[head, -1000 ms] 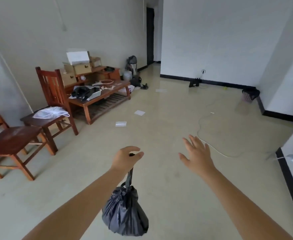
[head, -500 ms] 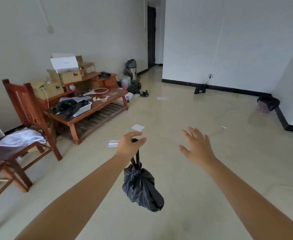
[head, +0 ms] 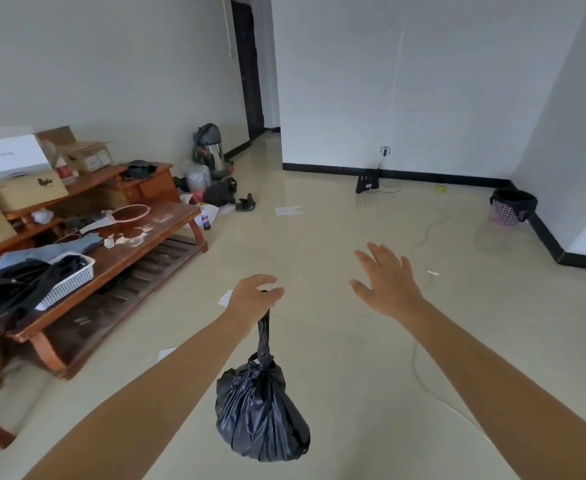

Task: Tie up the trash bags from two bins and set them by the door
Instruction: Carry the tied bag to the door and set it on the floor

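Note:
A tied black trash bag [head: 262, 414] hangs by its twisted neck from my left hand [head: 251, 297], which is shut on the knot above the floor. My right hand [head: 386, 280] is held out in front with fingers spread and nothing in it. Far off at the right wall stands a pink mesh bin [head: 506, 211] lined with a black bag [head: 513, 199] that is folded over its rim. A dark doorway [head: 250, 67] opens at the far end of the room.
A low wooden table [head: 146, 244] with a white basket [head: 70, 282], clothes and boxes runs along the left. A vacuum [head: 212, 152], shoes and a bottle lie past it. Paper scraps and a white cable [head: 426, 230] lie on the tiled floor.
The view has advanced into the room and the chairs have slid out of sight on the left. The bag swings under my left hand. The pink bin and the doorway look closer.

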Motion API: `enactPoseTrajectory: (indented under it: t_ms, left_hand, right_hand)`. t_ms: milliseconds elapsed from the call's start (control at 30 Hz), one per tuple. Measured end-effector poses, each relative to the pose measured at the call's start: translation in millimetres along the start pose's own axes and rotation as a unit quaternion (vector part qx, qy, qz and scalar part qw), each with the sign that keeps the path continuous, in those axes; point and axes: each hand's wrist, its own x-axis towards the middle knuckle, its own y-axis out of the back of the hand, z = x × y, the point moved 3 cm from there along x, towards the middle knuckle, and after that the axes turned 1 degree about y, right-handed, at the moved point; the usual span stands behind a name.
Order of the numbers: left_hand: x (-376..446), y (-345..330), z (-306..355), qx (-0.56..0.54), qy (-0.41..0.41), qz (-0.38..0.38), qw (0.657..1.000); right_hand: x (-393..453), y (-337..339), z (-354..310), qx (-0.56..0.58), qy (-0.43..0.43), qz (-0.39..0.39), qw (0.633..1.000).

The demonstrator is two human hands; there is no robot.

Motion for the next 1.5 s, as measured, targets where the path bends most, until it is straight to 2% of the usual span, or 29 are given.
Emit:
enactPoseTrajectory:
  t_ms: [133,433,933,1233,1500]
  left_hand:
    - [113.4,-5.6,34.2,-0.001,0.025,0.014,1.000]
    - [365.3,-19.2,102.6,0.009,-0.012,0.049,0.999]
    - [835.1,-36.5,214.2,0.040,-0.030,0.028,0.998]
    - [1109.7,-28.8,266.5,0.057,0.008,0.084,0.995]
    - [1343.9,-8.5,305.1,0.042,0.018,0.116,0.992]
  right_hand:
    - [125.7,4.2,33.8,0.003,0.021,-0.005,1.000]
    - [394.3,-13.2,77.2,0.004,0.058,-0.010,0.998]
    - [860.2,-28.7,148.8,-0.001,0.048,-0.005,0.999]
    - [1160.1,-37.8,207.2,0.000,0.085,-0.011,0.996]
    - [1411.0,-58.4,209.3,0.009,0.113,-0.018,0.993]
